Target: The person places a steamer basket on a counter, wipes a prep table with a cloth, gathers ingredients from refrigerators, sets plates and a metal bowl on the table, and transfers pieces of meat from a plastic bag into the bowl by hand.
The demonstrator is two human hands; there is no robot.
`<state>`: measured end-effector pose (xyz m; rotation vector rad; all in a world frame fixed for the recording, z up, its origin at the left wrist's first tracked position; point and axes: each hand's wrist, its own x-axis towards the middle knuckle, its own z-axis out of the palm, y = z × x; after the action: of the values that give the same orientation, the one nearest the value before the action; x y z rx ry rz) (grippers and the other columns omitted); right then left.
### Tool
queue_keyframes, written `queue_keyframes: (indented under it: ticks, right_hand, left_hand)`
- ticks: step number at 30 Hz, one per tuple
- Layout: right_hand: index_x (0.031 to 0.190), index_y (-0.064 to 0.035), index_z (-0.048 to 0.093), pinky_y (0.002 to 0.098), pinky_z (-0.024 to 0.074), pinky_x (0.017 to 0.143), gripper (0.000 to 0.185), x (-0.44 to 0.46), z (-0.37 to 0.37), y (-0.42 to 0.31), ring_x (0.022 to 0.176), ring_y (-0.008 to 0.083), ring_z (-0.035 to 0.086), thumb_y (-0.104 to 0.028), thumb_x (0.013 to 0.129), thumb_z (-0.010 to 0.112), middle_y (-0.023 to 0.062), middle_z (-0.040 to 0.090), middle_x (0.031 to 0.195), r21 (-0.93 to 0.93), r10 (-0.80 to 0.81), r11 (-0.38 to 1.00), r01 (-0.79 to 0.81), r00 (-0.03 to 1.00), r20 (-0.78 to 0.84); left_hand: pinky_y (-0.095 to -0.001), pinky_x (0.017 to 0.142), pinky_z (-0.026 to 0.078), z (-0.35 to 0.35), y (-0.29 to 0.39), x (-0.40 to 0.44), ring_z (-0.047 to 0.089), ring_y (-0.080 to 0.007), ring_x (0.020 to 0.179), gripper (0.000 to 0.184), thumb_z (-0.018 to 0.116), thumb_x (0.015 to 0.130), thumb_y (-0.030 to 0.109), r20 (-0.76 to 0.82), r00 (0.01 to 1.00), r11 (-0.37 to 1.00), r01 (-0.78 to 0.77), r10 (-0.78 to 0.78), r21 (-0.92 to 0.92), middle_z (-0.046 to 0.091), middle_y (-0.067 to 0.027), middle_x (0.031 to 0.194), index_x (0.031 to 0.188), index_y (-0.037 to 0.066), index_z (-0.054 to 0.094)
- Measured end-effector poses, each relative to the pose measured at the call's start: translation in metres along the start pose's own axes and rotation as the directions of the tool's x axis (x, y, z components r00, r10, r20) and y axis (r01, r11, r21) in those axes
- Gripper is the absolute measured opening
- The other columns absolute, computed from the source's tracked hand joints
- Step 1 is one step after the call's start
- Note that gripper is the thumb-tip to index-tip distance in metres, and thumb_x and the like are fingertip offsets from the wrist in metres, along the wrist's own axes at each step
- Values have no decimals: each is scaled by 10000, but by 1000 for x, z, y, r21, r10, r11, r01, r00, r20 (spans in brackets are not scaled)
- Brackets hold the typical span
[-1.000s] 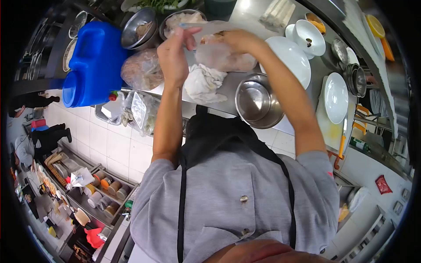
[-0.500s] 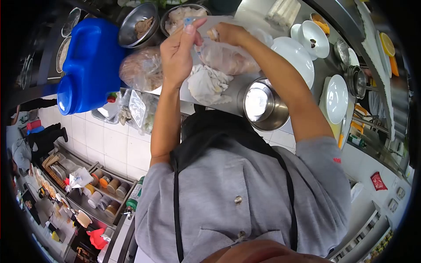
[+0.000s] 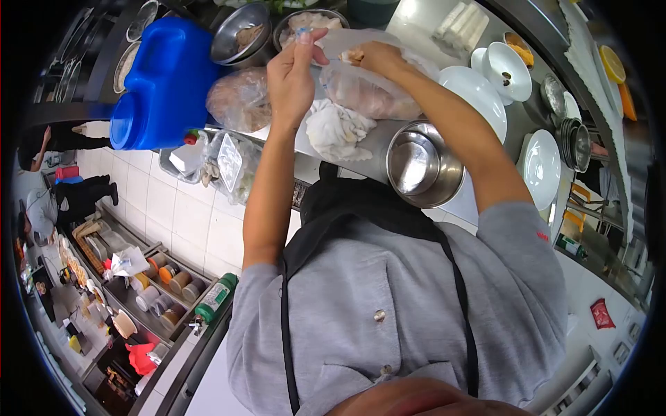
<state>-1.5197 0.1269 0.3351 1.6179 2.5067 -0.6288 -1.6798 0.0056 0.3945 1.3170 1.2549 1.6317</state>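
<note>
A clear plastic bag [image 3: 368,93] of pale, pinkish meat lies on the steel counter in front of me. My right hand [image 3: 378,59] is closed at the bag's gathered top. My left hand [image 3: 293,83] is raised just left of the bag, thumb up and fingers curled. A small blue-and-white bit [image 3: 303,32] shows at its thumb tip; what the fingers hold is unclear. A crumpled white cloth [image 3: 336,132] lies below the bag, between my forearms. Left of my left hand sits another plastic bag [image 3: 239,99] with brownish contents.
A big blue jug [image 3: 166,80] stands at left. Steel bowls [image 3: 239,35] with food are at the back. A steel pot [image 3: 451,173] sits near the counter edge, under my right forearm. White plates [image 3: 475,97] and bowls [image 3: 506,73] stand at right. A person [image 3: 48,201] is at far left.
The view has shifted slightly, so the counter things appear further right. My left hand has turned a little, its fingers more curled. My right hand stays at the bag's top.
</note>
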Motion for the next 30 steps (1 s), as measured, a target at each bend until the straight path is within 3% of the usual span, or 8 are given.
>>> queue_keyframes:
  ticks: [5,7,9,14,17,22,24,30]
  right_hand:
    - [1068,-136,683,390,518,732,412,-56,-51,2,891,318,636,-48,666,670,101,638,976,-154,-502,862,483,765,-404]
    - [1158,-49,636,344,505,771,499,-116,-104,-13,904,259,611,-349,772,731,117,643,1011,-102,-560,821,561,760,-330]
    - [1061,-101,666,364,506,714,437,-160,-120,-5,848,300,618,-50,627,661,92,600,938,-46,-588,769,637,678,-442]
    - [1019,-75,659,360,501,729,362,-229,-90,18,883,288,613,-91,660,699,85,601,966,233,-481,841,488,872,-92]
    - [1017,-58,658,362,496,741,314,-235,-64,23,887,286,615,-113,712,707,94,610,1009,31,-484,874,484,875,-23]
    - [890,-19,642,417,491,803,195,-128,-88,-8,920,301,615,-200,824,616,137,654,939,-21,-426,897,441,852,-304]
    - [1056,-42,649,394,507,837,345,-46,-41,3,953,329,639,-243,775,656,181,651,1076,-259,-143,952,162,986,91]
    - [1255,-130,559,399,499,879,570,4,34,46,1078,266,622,-355,755,712,154,644,1152,-220,168,957,-191,979,-119]
  left_hand:
    - [-278,819,405,7,-4,13,562,-124,825,480,446,1013,323,11,1000,999,-8,9,-31,681,-128,1030,749,-31,632]
    - [-269,779,423,9,-12,19,565,-124,808,479,448,1012,323,-29,998,996,-52,50,-76,676,-138,1040,751,-35,631]
    - [-280,750,448,11,-8,18,598,-154,833,495,438,1013,301,-48,999,993,-18,13,-114,666,-174,1077,685,-36,591]
    - [-362,891,465,7,-2,3,600,-298,1100,513,414,1012,232,238,963,965,-64,127,-256,611,-257,1195,565,-14,460]
    - [-377,945,436,12,6,5,569,-309,1158,514,418,1012,235,275,945,978,-139,179,-158,607,-265,1199,564,-13,449]
    - [-381,1006,389,25,16,9,550,-315,1193,516,427,1012,255,336,901,953,-209,276,-220,611,-267,1191,569,-10,442]
    - [-376,1015,381,27,17,10,550,-313,1193,515,429,1012,256,335,901,953,-209,275,-219,613,-264,1190,572,-11,443]
    - [-341,971,415,18,2,5,593,-180,988,476,449,1009,280,330,943,998,-7,29,-67,637,-158,1204,657,-29,537]
